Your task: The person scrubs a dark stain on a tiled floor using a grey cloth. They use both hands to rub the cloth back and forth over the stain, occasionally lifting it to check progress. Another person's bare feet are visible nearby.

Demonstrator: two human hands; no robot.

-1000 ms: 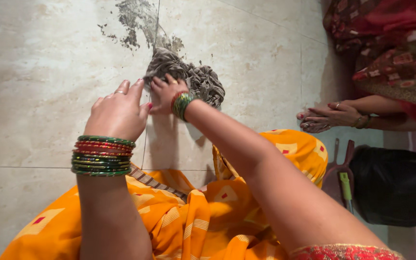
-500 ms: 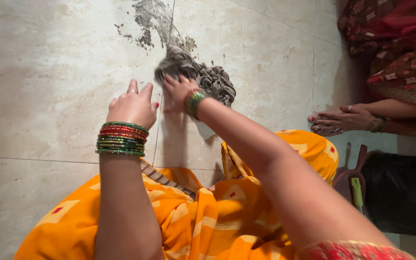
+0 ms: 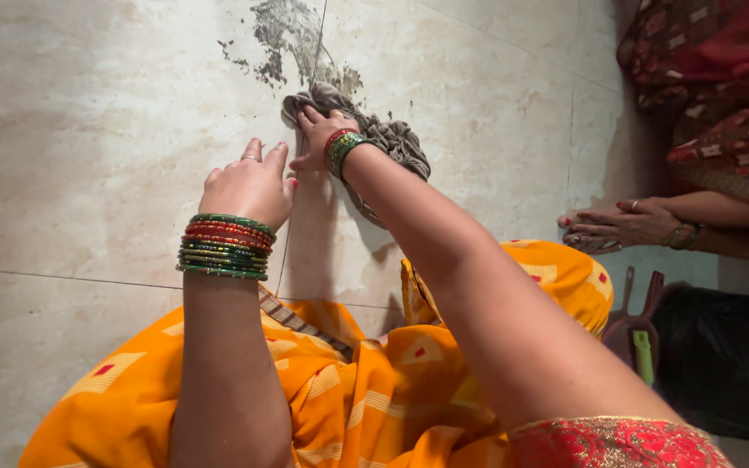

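We kneel on the tiled floor (image 3: 88, 130) and press our right hand (image 3: 315, 139) flat on the grey cloth (image 3: 392, 139); the fingers are spread on top of the bunched fabric and push it down more than they grip it, and we cannot tell if any fingertip is curled into a fold. The cloth lies on the floor just at the lower edge of the dark dirty patch (image 3: 283, 35), touching the nearest specks of it. Our left hand (image 3: 251, 186) rests on the tile just beside the right one, fingers loosely open and a little bent, holding nothing; it seems only to support our weight. As for the progress, we judge that the wiping is at an early or middle point: the tile below and around the cloth looks clean, with only a faint damp shine near our knees, but the main grey smear above the cloth, along the joint between two tiles, is untouched and small spots are scattered to its left. So most of the dirt is left to remove. At the right side, another person's hands (image 3: 613, 227) lie folded together on the floor, well apart from ours, and lower there is a dustpan (image 3: 635, 312) beside a black bag (image 3: 730, 355).
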